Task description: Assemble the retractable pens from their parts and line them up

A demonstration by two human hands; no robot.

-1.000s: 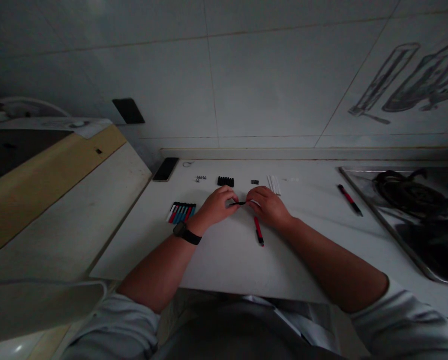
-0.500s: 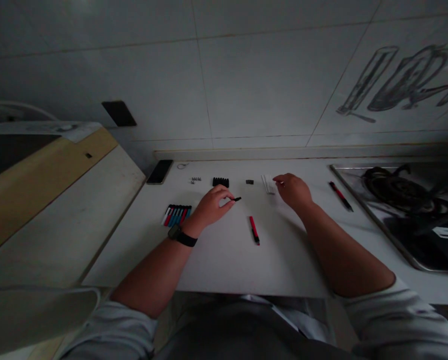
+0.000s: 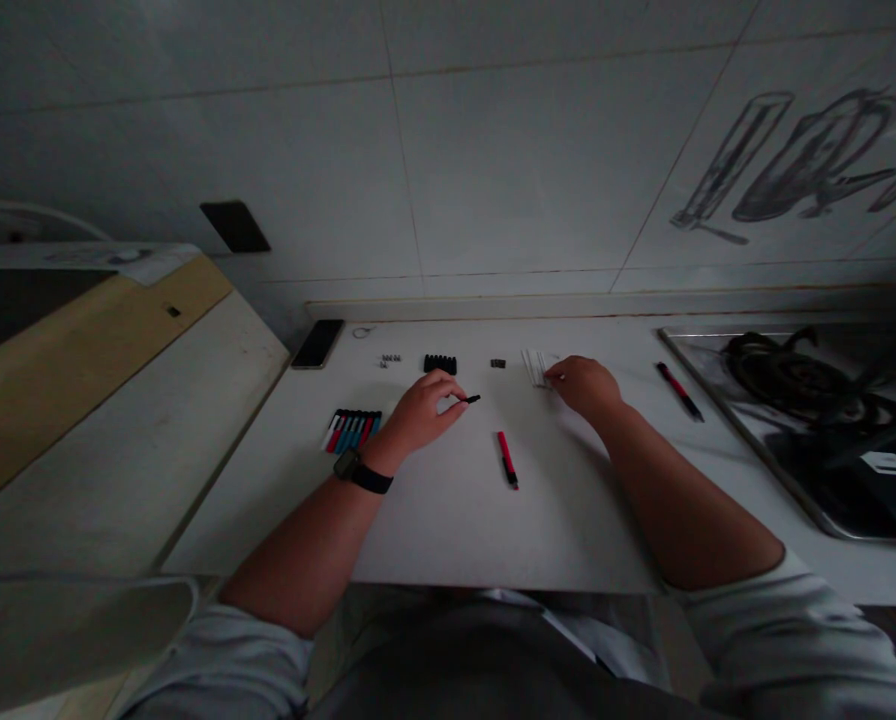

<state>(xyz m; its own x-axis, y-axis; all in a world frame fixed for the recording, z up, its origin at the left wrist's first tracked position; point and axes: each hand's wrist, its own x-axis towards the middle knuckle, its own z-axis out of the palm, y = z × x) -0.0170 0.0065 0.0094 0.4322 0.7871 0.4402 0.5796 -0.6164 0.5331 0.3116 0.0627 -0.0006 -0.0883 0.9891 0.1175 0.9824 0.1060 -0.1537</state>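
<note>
On the pale surface (image 3: 433,530), I observe a job partly done. One red-and-black pen (image 3: 680,391) lies at right, outwardly joined up; a second red pen (image 3: 506,460) lies near centre, and I cannot tell whether it is complete. Left over, to my judgement, are the grouped parts: barrels (image 3: 351,431) at left, and along the far side metal bits (image 3: 390,360), black grips (image 3: 440,365), dark bits (image 3: 498,363) and white rods (image 3: 532,367).

The left hand (image 3: 423,410) pinches a small black piece (image 3: 473,399) above centre, near the grips. The right hand (image 3: 587,385) has its fingertips drawn together at the near end of the rods; whether they grip one I cannot tell.

I find the widest bare room on the near side, in front of the second pen. The wall (image 3: 508,200) bounds the far edge, the phone (image 3: 317,344) occupies the far left corner, and the hob's rim (image 3: 748,457) closes off the right.
</note>
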